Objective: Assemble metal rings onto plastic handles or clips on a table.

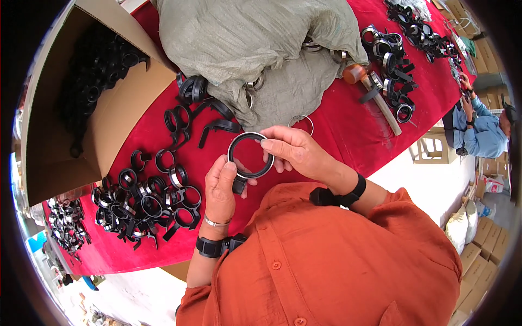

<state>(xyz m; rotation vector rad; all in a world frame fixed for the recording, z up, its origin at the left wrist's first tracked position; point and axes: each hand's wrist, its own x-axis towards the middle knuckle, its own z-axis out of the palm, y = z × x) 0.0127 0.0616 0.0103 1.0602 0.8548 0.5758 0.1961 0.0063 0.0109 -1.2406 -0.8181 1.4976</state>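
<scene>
I have the left hand point(220, 185) pinching the lower left side of a black ring point(230, 150) with a silver rim, and the right hand point(298, 150) pinching its upper right edge between thumb and fingers. The ring is held above a red cloth point(340, 144). Just beyond the right hand I see a thin hoop point(312, 126). To the left lies a pile of black rings point(149, 206), with a cardboard box point(128, 103) farther off. A grey sack point(244, 38) sits on the far side, a mallet point(386, 113) to its right
</scene>
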